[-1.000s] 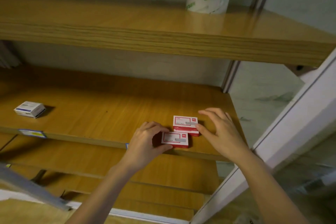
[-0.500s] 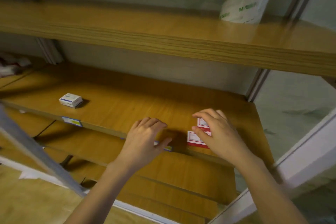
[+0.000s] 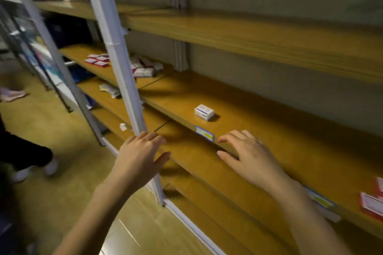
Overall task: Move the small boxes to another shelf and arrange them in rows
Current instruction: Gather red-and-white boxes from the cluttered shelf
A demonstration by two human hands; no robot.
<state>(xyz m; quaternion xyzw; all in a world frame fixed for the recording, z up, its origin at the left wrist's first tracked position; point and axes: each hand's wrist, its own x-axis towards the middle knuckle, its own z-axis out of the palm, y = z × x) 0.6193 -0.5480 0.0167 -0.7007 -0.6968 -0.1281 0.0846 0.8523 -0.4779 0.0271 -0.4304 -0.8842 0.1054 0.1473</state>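
Two red and white small boxes (image 3: 373, 203) lie on the wooden shelf (image 3: 269, 134) at the far right edge of view. A white and blue box (image 3: 204, 112) sits alone on the same shelf further left. Several more red and white boxes (image 3: 97, 60) and a heap of white ones (image 3: 145, 68) rest on the neighbouring shelf section at the upper left. My left hand (image 3: 138, 157) hovers empty with fingers spread near the white upright post. My right hand (image 3: 248, 157) is empty too, fingers apart over the shelf's front edge.
A white metal upright post (image 3: 118, 64) slants through the view in front of the shelves. Price labels (image 3: 204, 133) stick to the shelf edge. Another person's dark trouser leg and white shoes (image 3: 35, 163) stand on the wooden floor at left. Lower shelves hold a crumpled packet (image 3: 109, 90).
My view has swung left. Both hands have left the two red boxes, which now lie at the far right, and have moved left along the shelf edge.
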